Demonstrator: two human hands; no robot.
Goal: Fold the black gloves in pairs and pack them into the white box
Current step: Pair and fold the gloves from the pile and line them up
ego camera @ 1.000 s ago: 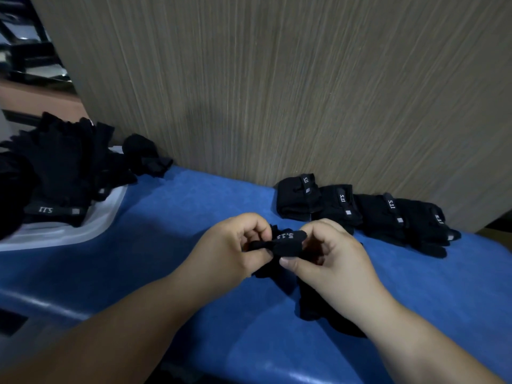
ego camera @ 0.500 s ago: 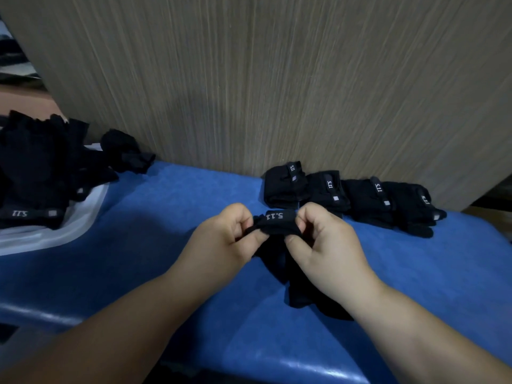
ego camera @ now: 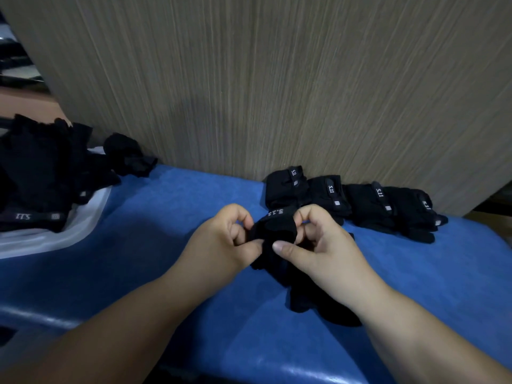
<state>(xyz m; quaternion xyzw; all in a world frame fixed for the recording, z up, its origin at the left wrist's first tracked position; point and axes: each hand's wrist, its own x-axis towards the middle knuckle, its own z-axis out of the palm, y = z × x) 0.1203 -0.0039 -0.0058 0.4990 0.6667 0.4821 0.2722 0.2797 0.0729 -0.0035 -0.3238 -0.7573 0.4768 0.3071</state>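
Note:
A pair of black gloves (ego camera: 279,231) is held over the blue table, its "5.11" wrist strap turned up. My left hand (ego camera: 224,242) pinches the cuff from the left and my right hand (ego camera: 318,245) pinches it from the right. The gloves' fingers trail down to the table under my right wrist. Several folded black glove pairs (ego camera: 349,202) lie in a row against the wall behind my hands. The white box (ego camera: 83,225) sits at the far left, heaped with loose black gloves (ego camera: 36,173).
The blue padded table (ego camera: 166,217) has a rounded front edge below my forearms. A wood-grain wall panel (ego camera: 277,92) rises right behind the table. One loose black glove (ego camera: 128,157) hangs over the box's far corner by the wall.
Both hands have shifted their pinch on the cuff, rolling it so the strap now faces up and away. The view has tilted slightly.

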